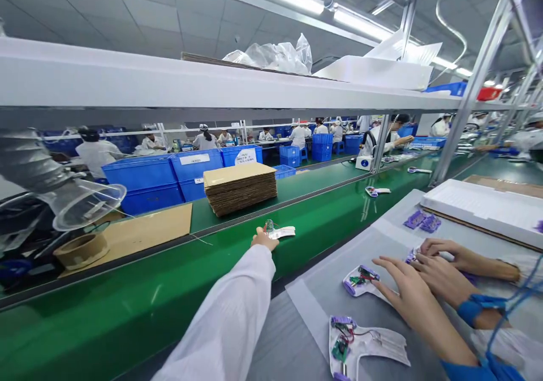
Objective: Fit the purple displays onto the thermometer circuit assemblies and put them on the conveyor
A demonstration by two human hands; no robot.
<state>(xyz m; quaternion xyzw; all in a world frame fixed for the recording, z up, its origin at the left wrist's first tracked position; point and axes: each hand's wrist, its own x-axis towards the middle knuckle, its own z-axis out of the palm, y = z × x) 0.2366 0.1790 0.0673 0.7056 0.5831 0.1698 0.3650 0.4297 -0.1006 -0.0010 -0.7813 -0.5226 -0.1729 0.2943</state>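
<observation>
Cardboard [240,189] stacked across the belt [169,290], blue bins [142,177] behind, a co-worker's hands [439,276] crowding the right! Left hand [265,239] reaches out, arm long, fingers closed on a white shell [285,232] over the belt; right hand [403,293] spreads loosely at another shell [360,282], contact unclear.
</observation>
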